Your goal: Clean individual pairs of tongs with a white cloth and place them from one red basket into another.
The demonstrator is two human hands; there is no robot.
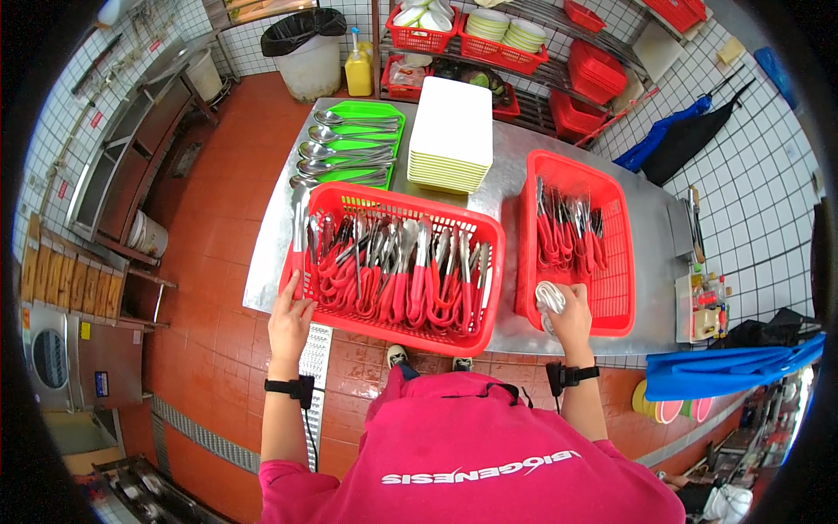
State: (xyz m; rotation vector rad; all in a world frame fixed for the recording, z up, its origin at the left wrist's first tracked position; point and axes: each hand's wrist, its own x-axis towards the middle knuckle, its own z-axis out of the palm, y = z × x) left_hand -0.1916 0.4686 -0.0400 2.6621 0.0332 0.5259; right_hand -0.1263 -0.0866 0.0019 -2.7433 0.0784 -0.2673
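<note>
Pink shirt fills the bottom of the view, and from it both forearms reach straight up and away toward a steel table [515, 175], each wrist wearing a black band. Left hand [291, 319] sits at the near left corner of the big red basket [393, 332], fingers curled over its rim, grip pressed onto the plastic edge. Right hand [572, 319] hovers over the near end of the second red basket [611, 288], and its grip is closed around a white cloth [550, 297] bunched at the fingertips; how tightly the fingers pinch it is hard to tell, since the back of the hand hides them. Inside the big basket lie red-handled tongs [401, 271], packed side by side, long axes running away from the person, red handles near, steel tips pointing to the far side. More tongs [567, 231] lie in the far half of the right basket, same direction, handles toward the person. Behind sit a stack of pale square trays [452, 131] and a green tray [367, 118] with steel ladles [349, 153] lying crosswise, bowls to the left. Legs are hidden under the shirt, only shoe tips showing on the red floor tiles.
</note>
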